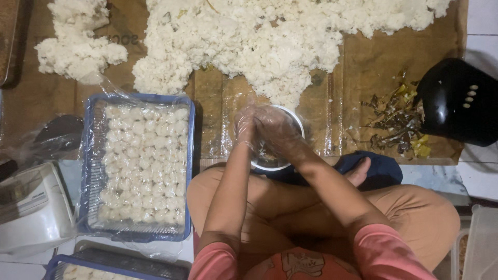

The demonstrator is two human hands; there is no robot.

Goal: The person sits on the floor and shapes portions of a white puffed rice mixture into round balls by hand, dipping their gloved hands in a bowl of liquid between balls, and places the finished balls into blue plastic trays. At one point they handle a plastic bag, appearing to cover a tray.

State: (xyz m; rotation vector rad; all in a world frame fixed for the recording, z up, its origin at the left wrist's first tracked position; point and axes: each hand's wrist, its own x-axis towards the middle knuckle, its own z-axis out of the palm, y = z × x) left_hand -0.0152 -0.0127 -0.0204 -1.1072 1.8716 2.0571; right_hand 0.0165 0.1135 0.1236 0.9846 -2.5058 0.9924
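Tiled floor under a spread of brown cardboard

Pale floor tiles (pixel 480 179) show at the right and near-left edges; flattened brown cardboard (pixel 365 62) covers the far ground. A black domed object (pixel 459 101) sits far right, a white appliance (pixel 31 207) near left. The light is dim and warm.

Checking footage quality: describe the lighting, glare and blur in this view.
Head view: warm, dim indoor light; the rice pile is nearly blown out; glare on the plastic over the tray; the hands are soft with blur; edges bow slightly.

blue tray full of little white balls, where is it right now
In the head view the blue tray sits on the person's left, just below the big white heap, beside the left hand and the bowl.
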